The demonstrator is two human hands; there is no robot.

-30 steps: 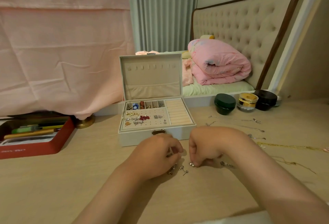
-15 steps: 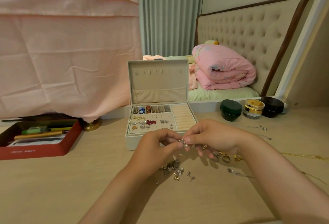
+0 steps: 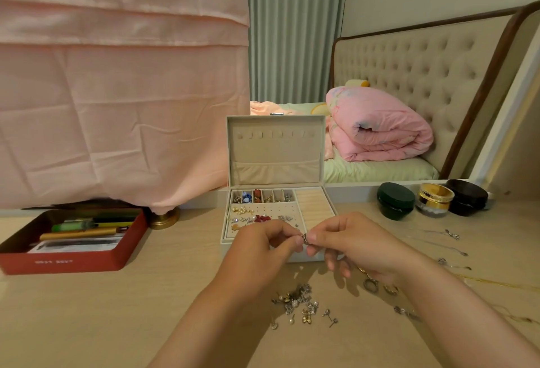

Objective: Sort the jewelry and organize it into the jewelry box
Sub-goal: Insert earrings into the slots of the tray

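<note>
A red tin (image 3: 73, 262) of pens is sitting at the left edge of the worktop (image 3: 117, 309). The jewelry box (image 3: 274, 145) is standing open at the middle of the back edge, lid upright, with small pieces lying in its left compartments. Just in front of it your left hand (image 3: 260, 253) is pinching an earring (image 3: 305, 239) at the fingertips, and your right hand (image 3: 350, 245) is pinching the same earring from the other side. A heap of earrings (image 3: 298, 303) is lying nearer the front edge, with rings (image 3: 371, 284) just right of it. Three jars (image 3: 396, 200) are standing at the back right, and thin chains (image 3: 450, 234) are trailing toward the right edge.
</note>
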